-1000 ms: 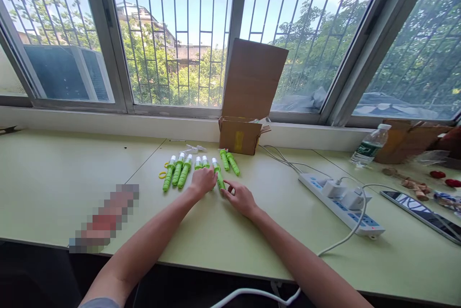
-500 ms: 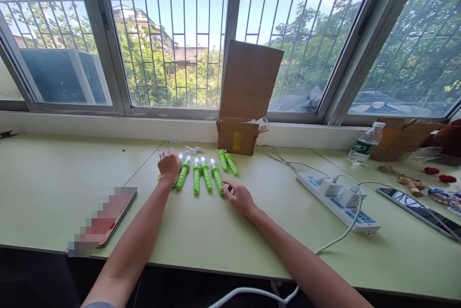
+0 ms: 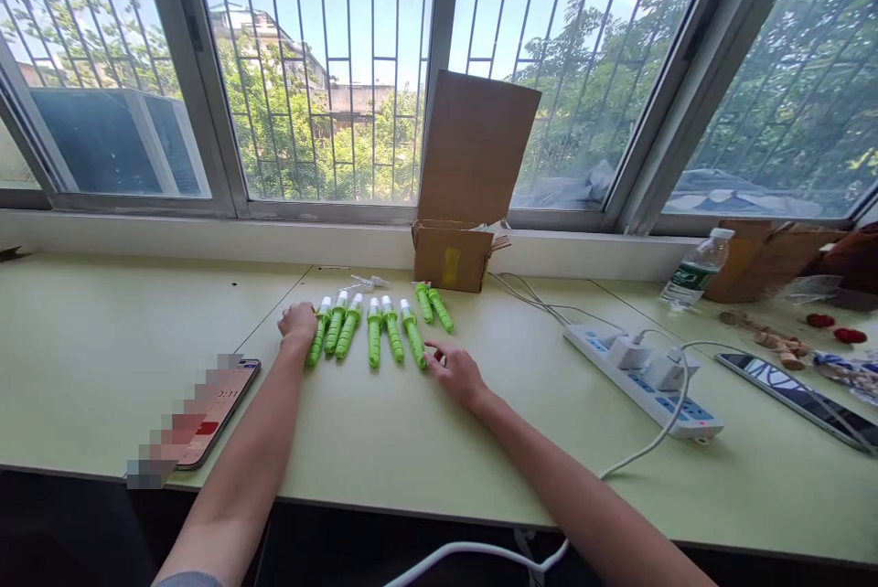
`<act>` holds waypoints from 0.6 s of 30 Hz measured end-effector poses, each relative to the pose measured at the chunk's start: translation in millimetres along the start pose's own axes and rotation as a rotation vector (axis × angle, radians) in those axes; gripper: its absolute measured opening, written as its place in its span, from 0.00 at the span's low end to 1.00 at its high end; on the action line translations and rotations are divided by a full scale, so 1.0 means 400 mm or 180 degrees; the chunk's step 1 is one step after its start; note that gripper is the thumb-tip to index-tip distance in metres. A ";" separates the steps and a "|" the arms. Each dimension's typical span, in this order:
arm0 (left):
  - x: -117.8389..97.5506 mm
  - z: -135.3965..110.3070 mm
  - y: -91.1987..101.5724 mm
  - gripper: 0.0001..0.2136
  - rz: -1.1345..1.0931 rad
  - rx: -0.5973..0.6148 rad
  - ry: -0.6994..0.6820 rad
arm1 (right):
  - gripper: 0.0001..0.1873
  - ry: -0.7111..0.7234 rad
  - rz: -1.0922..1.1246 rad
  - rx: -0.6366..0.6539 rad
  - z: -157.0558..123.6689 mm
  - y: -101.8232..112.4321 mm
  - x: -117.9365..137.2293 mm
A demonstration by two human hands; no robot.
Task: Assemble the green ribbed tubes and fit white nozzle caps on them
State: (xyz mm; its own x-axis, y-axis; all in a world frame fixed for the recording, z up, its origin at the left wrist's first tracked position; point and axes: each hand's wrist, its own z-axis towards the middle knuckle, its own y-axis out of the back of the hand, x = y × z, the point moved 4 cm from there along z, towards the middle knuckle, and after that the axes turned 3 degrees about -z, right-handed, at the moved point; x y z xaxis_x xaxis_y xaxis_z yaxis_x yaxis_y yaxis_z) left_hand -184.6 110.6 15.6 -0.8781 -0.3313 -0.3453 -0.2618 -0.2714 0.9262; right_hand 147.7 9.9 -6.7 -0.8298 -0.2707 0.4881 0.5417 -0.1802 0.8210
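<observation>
Hands well apart, one at either end of a row of six green ribbed tubes on a pale green table. Left hand just beside the leftmost tube, back of the hand toward the view, fingers mostly hidden; impossible to tell whether touching that tube or closed on anything. Right hand at the other end, fingers loosely curled, forefinger and thumb a little apart, fingertips right at the lower end of the rightmost tube but not clamped round it; actual contact too small to make out.

Row split into two sets of three, with a gap between, white caps all pointing away toward the windows. Left set slanted with caps to the right; in the other set, one nearly straight, two tipped with caps to the left. Farther back, near an open cardboard box with its flap upright, another pair of green tubes. Behind the row, small clear plastic pieces.

Left of the left forearm, a partly blurred phone. Over to the right, a power strip with two white plugs, a second phone, a water bottle and red pompoms.
</observation>
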 end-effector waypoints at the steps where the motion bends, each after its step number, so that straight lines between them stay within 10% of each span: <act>1: 0.001 0.000 -0.003 0.15 0.0009 0.0027 0.0006 | 0.21 0.0006 0.0007 -0.0007 0.000 0.000 -0.001; 18: 0.007 0.006 -0.020 0.13 0.0179 -0.0135 0.0009 | 0.21 0.0046 0.0160 -0.0225 0.012 0.006 -0.018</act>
State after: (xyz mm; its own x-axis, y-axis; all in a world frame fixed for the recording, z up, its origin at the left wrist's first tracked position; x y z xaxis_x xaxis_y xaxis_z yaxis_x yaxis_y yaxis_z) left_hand -186.1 113.9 7.7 -0.8898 -0.3496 -0.2933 -0.1948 -0.2903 0.9369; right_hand 154.3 15.9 -7.0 -0.7996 -0.2946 0.5233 0.5911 -0.2321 0.7725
